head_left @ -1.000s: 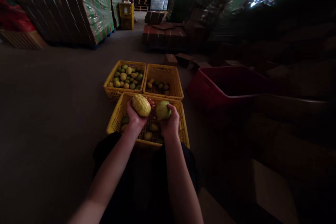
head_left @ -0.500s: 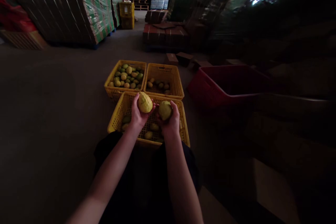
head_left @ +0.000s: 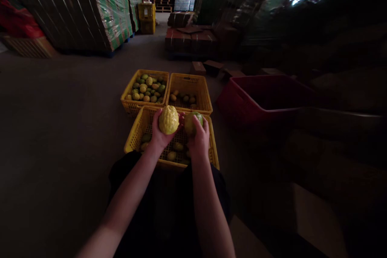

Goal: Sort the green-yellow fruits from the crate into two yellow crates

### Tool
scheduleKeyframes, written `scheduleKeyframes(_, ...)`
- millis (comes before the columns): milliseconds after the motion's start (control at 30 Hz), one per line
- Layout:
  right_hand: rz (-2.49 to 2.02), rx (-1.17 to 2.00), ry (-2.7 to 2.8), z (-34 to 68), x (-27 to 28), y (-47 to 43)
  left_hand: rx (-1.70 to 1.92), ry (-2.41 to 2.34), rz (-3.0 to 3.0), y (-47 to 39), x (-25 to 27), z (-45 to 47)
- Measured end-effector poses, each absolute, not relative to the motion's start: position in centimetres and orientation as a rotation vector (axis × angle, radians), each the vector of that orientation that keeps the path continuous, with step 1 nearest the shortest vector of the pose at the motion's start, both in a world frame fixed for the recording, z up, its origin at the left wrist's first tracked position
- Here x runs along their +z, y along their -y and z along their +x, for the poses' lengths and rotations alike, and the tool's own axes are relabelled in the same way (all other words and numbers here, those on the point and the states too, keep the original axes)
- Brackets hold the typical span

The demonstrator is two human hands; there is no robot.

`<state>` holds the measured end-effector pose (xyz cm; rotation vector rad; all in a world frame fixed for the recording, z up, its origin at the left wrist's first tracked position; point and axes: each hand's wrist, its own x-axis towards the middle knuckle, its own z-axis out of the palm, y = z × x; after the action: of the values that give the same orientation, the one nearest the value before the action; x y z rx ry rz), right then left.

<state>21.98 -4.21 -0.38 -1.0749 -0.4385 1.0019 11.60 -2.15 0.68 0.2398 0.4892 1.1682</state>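
Note:
My left hand (head_left: 157,131) is wrapped round a yellow, bumpy citrus fruit (head_left: 169,120) that looks like a citron. Right beside it, my right hand (head_left: 200,139) grips a greener citrus fruit (head_left: 190,124), with the thumb lying across it. Both fruits are held above the near yellow crate (head_left: 133,137). Inside that crate lie a few fruits (head_left: 178,146), partly hidden by my hands and arms.
Behind stand two more yellow crates: the left one (head_left: 129,102) full of green and yellow fruit, the right one (head_left: 204,92) with several fruits. A red bin (head_left: 242,96) is to the right. Wrapped pallet stacks (head_left: 111,4) and cardboard cartons (head_left: 198,68) lie farther back.
The yellow fruit has turned in my left hand and shifted slightly right. My right hand has rotated its fruit, so a greener side shows and the thumb now crosses it.

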Motion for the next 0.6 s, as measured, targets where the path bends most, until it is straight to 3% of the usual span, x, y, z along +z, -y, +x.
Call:
scheduleKeyframes(133, -1.176, 0.700, 0.841, 21.3, -0.6, 4.6, 1.179, -0.481, 0.309, 3.1, 0.6, 13.0)
scheduleKeyframes(333, -1.252, 0.718, 1.187, 20.5, -1.4, 4.9, 1.270, -0.501, 0.387, 3.6, 0.0, 14.1)
scheduleKeyframes(600, -1.059, 0.459, 1.380, 19.6, -0.4, 6.7, 1.286, -0.532, 0.401, 2.9, -0.2, 12.1)
